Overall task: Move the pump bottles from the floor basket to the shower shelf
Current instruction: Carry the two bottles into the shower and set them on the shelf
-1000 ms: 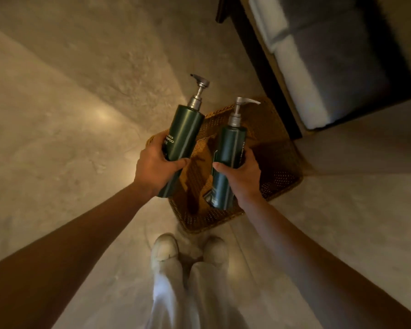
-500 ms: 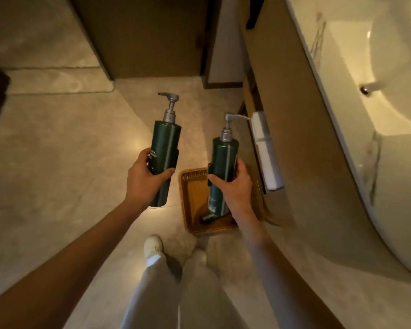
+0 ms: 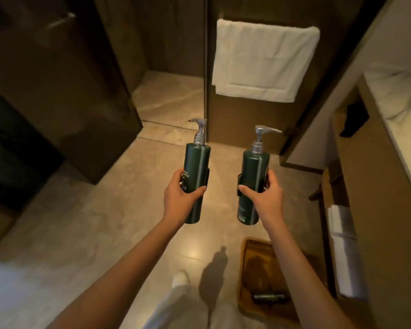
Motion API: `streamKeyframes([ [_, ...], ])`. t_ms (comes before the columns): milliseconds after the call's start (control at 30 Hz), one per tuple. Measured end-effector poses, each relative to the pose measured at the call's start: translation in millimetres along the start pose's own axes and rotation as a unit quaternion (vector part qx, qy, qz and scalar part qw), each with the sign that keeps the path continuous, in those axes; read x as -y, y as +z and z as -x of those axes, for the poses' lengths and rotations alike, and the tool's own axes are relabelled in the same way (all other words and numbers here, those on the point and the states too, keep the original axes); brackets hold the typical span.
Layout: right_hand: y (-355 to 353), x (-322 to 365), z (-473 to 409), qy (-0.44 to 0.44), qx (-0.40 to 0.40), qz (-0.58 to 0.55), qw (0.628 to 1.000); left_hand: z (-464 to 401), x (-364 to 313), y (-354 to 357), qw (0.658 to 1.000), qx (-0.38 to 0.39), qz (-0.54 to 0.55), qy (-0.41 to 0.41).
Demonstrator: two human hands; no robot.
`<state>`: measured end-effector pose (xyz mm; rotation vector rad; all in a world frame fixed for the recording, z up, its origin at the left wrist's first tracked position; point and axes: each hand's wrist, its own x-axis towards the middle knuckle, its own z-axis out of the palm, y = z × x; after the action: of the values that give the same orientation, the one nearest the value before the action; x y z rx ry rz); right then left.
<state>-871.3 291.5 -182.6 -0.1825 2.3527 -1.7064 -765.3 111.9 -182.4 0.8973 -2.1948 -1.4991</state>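
I hold two dark green pump bottles with silver pumps upright in front of me, well above the floor. My left hand grips the left pump bottle around its lower half. My right hand grips the right pump bottle the same way. The woven floor basket sits on the floor at the lower right, partly behind my right forearm, with one small dark bottle lying in it. No shower shelf is in view.
A white towel hangs on a dark panel straight ahead. A vanity with a marble top runs along the right, folded white towels on its lower shelf. Dark cabinets stand on the left. My shoe is below.
Both hands rose with the bottles, away from the basket. My view lifted from the floor to the room ahead, so the basket now lies low at the right.
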Motion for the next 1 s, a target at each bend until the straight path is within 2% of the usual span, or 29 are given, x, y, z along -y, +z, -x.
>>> streamKeyframes([
  [133, 56, 53, -54, -0.046, 0.011, -0.007, 0.999, -75, -25, -49, 0.999, -0.029, 0.018, 0.035],
  [367, 114, 131, -139, -0.129, 0.025, 0.015, 0.991, -181, -56, -105, 0.995, -0.056, 0.031, 0.079],
  [700, 199, 193, -321, -0.179, 0.08, 0.009, 0.981, -377, -84, -123, 0.989, -0.105, 0.046, 0.091],
  [867, 227, 271, -425, -0.192, 0.11, 0.0, 0.975, -477, -149, -140, 0.984, -0.137, 0.057, 0.096],
  [1000, 271, 303, -494, -0.207, 0.124, 0.01, 0.97, -552, -158, -153, 0.982, -0.153, 0.06, 0.093],
])
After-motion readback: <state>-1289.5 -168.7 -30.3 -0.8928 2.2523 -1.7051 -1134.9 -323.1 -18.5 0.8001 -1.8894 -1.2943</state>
